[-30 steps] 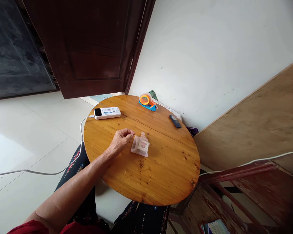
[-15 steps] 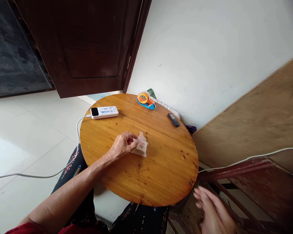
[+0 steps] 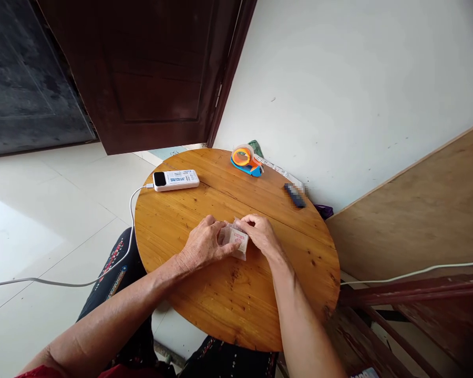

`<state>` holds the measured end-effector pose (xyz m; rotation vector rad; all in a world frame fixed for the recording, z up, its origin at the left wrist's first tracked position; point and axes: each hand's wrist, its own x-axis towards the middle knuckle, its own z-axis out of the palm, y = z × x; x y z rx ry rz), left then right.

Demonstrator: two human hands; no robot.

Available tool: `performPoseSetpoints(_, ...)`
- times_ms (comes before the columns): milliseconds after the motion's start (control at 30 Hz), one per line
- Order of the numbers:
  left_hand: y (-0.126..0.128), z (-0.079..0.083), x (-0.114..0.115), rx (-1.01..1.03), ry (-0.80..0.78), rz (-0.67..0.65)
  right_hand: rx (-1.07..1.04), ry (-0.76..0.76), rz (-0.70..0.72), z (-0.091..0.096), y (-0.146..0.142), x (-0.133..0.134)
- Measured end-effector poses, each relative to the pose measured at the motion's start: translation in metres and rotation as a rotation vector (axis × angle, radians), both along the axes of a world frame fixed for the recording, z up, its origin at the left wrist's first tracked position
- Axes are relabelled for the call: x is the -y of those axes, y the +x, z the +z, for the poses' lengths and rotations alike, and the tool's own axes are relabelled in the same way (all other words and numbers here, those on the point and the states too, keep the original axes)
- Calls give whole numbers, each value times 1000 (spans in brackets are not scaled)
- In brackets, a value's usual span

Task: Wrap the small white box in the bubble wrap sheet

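A small, flat, pale packet point(image 3: 240, 242) with pinkish-red print lies near the middle of the round wooden table, in clear plastic wrapping. My left hand point(image 3: 204, 242) grips its left side, the thumb across the front and the fingers at the back edge. At the far right corner, my right hand point(image 3: 260, 234) has its fingers closed on the wrapping's edge. Both hands partly cover the packet, so its full outline is hidden.
Toward the back stands an orange and blue tape dispenser point(image 3: 247, 160). A white device point(image 3: 176, 180) with a cable point(image 3: 131, 210) lies at the left. A blurred dark object point(image 3: 295, 195) sits near the right edge of the table point(image 3: 307, 283), close to the wall.
My right hand has come up from beside the table's lower right edge to the packet and closed on its wrapping. My left hand has spread its thumb over the packet's front.
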<state>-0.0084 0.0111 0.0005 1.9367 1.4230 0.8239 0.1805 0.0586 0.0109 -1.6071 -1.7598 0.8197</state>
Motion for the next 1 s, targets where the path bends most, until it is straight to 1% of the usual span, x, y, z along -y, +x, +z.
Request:
performPoseSetpoints(67, 0, 0, 0, 26, 18, -2, -144, 21, 13, -2, 1, 5)
performPoseSetpoints(100, 0, -1, 0, 57, 33, -3, -205, 39, -3, -3, 2, 7)
performPoseSetpoints(167, -1, -1, 0, 152, 41, -16, -312, 92, -81, -4, 4, 9)
performPoseSetpoints(233, -1, 0, -1, 273, -20, -43, -425, 156, -162, -5, 4, 8)
performPoseSetpoints(300, -1, 0, -2, 392, -106, -93, -533, 195, -195, -6, 2, 5)
performPoseSetpoints(400, 0, 1, -2, 527, -186, -183, -666, 174, -217, -7, -2, 1)
performPoseSetpoints(500, -1, 1, -4, 601, -263, -266, -746, 156, -271, -8, -1, 1)
performPoseSetpoints(600, -2, 0, -6, 595, -309, -290, -726, 159, -276, -9, 3, 1)
performPoseSetpoints(667, -2, -2, -7, 587, -327, -291, -663, 186, -278, -10, 6, 0)
performPoseSetpoints(733, -2, -3, -7, 613, -366, -276, -525, 289, -323, -8, 8, 1)
performPoseSetpoints(833, -1, -5, -9, 710, -442, -233, -273, 486, -396, 0, 8, 7)
performPoseSetpoints(867, 0, -6, -9, 754, -458, -222, -229, 499, -373, 4, 8, 10)
performPoseSetpoints(900, 0, -6, -10, 800, -472, -218, -207, 471, -316, 7, 7, 13)
performPoseSetpoints(1000, 1, -6, -12, 934, -490, -241, -159, 272, -71, 13, 0, 21)
